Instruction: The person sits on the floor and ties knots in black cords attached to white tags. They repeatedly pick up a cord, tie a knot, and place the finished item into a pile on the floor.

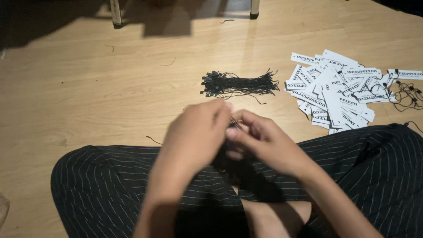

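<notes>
My left hand [196, 136] and my right hand [260, 141] meet over my lap, fingers pinched together around a thin black string [233, 123] that shows between them. What else the hands hold is hidden by the fingers. A bundle of black strings with small end clips [238, 83] lies on the wooden floor just beyond my hands. To the right lies a pile of white rectangular paper tags [335, 90], some with black strings attached.
I sit cross-legged in black pinstriped trousers [101, 185] on a light wooden floor [88, 88]. Two furniture legs [116, 13] stand at the far edge. Loose black strings [407, 94] lie at the far right by the tags.
</notes>
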